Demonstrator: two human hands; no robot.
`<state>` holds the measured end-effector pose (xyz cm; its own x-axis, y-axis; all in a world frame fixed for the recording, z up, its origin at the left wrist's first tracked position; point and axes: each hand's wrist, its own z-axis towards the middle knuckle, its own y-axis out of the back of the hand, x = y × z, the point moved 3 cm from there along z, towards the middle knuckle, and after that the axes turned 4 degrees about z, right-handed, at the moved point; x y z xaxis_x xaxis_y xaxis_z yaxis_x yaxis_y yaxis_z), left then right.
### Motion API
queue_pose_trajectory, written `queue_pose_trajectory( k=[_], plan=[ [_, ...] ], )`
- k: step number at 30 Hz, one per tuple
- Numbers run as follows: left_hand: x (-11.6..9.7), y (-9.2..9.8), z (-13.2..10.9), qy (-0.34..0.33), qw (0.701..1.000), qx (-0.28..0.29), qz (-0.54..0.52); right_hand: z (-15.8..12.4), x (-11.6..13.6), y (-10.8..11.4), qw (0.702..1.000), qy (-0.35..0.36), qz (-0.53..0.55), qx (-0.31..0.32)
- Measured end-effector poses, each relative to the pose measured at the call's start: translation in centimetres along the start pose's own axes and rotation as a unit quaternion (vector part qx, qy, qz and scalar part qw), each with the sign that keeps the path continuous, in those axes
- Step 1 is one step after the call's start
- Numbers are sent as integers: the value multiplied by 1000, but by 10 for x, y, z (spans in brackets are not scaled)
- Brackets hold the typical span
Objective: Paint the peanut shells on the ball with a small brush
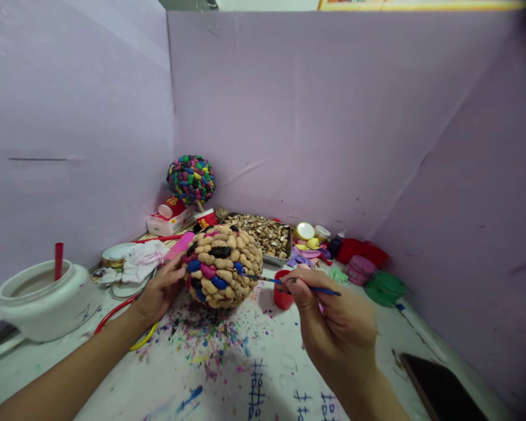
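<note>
Tan peanut ball point(222, 266), blue-pink-black patches

Left hand point(160, 292) steadies peanut-shell ball point(222, 266); right hand point(333, 318) paints with brush point(284, 283).

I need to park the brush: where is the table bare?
Bare: the spattered white tabletop between left hand and right hand, holding the thin blue paintbrush; also from that hand to the flat black phone. Crowded: behind the tan peanut-shell ball, along the wall.
</note>
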<state>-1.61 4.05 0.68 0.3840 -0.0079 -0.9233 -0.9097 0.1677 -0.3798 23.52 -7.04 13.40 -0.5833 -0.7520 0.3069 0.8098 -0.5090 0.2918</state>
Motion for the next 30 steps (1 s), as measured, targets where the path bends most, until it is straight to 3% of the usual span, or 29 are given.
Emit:
queue_pose_trajectory(
  k=[10, 24, 30],
  plan=[
    [-2, -1, 0, 5, 1000, -1, -12, -3, 1, -1, 1000, 10, 12, 8],
    [-3, -2, 2, 14, 1000, -25, 10, -3, -8, 5, 999, -22, -25, -43],
    [-1, -2, 2, 6, 1000, -12, 9, -2, -7, 2, 999, -14, 0, -29]
  ],
)
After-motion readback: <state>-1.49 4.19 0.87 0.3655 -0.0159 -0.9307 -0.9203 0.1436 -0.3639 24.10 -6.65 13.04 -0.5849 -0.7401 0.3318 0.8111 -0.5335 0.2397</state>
